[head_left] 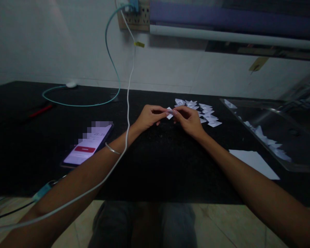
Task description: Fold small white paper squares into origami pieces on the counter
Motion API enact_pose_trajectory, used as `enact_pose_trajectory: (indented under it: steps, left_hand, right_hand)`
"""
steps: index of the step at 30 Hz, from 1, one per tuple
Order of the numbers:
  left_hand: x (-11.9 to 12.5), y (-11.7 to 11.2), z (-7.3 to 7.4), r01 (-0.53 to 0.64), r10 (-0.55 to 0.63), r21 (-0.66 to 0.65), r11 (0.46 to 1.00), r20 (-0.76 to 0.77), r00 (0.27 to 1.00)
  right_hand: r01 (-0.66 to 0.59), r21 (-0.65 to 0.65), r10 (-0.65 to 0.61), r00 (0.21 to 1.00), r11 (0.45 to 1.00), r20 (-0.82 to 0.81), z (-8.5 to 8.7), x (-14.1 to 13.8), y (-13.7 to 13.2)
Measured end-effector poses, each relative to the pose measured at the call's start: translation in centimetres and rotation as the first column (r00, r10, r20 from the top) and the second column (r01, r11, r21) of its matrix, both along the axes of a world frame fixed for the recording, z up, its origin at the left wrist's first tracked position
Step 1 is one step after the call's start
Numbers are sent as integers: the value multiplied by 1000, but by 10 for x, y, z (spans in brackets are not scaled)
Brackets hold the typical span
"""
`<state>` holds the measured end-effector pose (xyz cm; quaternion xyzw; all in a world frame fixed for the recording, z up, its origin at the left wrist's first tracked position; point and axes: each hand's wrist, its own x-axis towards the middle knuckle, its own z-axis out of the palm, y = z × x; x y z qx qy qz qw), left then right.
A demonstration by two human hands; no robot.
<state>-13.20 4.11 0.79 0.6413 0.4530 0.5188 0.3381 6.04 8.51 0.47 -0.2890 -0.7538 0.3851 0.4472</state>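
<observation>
Found white paper piece pinched at nine o'clock by left hand, at three o'clock by right hand, touching both; cannot determine long axis.

Mid-frame, over the countertop, a paper piece sits between the left hand and right hand. Left of them lies a smartphone; right, folded papers — in rows. Lower right, paper sheets lie left of the sink.
</observation>
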Motion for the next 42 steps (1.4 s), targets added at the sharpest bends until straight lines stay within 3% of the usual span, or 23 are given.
enact_pose_trajectory:
  steps: [18, 30, 42]
  left_hand:
    - [1, 6, -5, -16, 16, 1, 1000, 48, 999]
    - [1, 3, -2, -6, 5, 26, 1000, 31, 999]
    - [0, 7, -5, -117, 120, 64, 991, -47, 992]
  right_hand:
    - [78, 107, -71, 995, 991, -69, 0, -4, 0]
    - [47, 99, -35, 991, 994, -126, -7, -5, 6]
    - [62, 31, -59, 993, 998, -101, -4, -6, 3]
